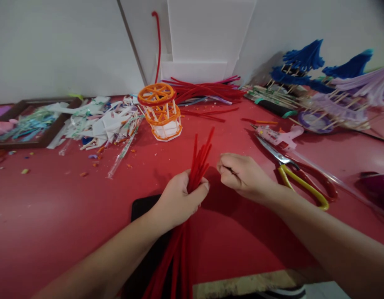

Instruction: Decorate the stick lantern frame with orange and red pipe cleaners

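My left hand (182, 199) is wrapped round a bundle of red pipe cleaners (176, 257). Their short upper ends stick up past the thumb, and the long ends hang down toward the table's front edge. Just right of the bundle, and apart from it, my right hand (240, 176) is curled into a fist. Nothing shows sticking out of it, and the inside of the fist is hidden. Beneath my left wrist lies a flat black object (145, 206), partly covered. Beyond my hands stands a small round frame of orange rings and white sticks (159, 110).
Scissors (310, 182) with red and yellow handles and a pink glue gun (280, 137) lie at right. Blue and lilac roofed models (304, 62) stand behind them. More red pipe cleaners (207, 91) are piled at the back, scraps (104, 120) at left beside a brown frame (51, 131).
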The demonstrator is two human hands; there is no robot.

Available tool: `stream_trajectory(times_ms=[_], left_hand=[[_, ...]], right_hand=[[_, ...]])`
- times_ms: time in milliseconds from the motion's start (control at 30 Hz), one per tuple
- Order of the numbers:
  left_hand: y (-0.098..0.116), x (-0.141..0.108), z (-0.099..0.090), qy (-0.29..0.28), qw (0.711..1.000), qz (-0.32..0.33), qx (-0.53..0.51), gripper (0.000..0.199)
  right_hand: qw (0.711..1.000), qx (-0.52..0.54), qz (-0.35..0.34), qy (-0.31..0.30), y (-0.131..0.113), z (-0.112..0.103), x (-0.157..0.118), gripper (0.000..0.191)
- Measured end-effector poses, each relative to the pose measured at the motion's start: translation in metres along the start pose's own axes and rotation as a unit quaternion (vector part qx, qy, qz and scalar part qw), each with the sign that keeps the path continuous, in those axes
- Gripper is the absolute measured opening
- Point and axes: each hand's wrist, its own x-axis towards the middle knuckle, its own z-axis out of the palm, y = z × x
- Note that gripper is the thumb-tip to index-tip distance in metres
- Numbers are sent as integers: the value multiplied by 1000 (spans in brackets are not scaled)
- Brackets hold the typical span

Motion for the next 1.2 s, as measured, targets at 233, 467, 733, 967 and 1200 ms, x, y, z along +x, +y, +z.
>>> stream_trajectory(times_ms=[233, 467, 733, 967, 1200], left_hand=[[2, 1, 0, -12, 1000, 19, -14, 11], [6, -1, 3, 0, 999, 25, 20, 12], [9, -2, 2, -7, 998, 34, 61, 13], [6, -2, -1, -25, 997, 19, 71, 10], [5, -1, 0, -19, 999, 31, 26, 9]], right_hand=[[993, 68, -75, -61, -10, -4, -2, 14], [986, -8, -149, -72, -7, -7, -7, 19], [985, 22, -137, -104, -9, -12, -8, 17], [995, -60, -83, -6, 2, -6, -5, 16], [992, 71, -96, -48, -4, -10, -3, 12]])
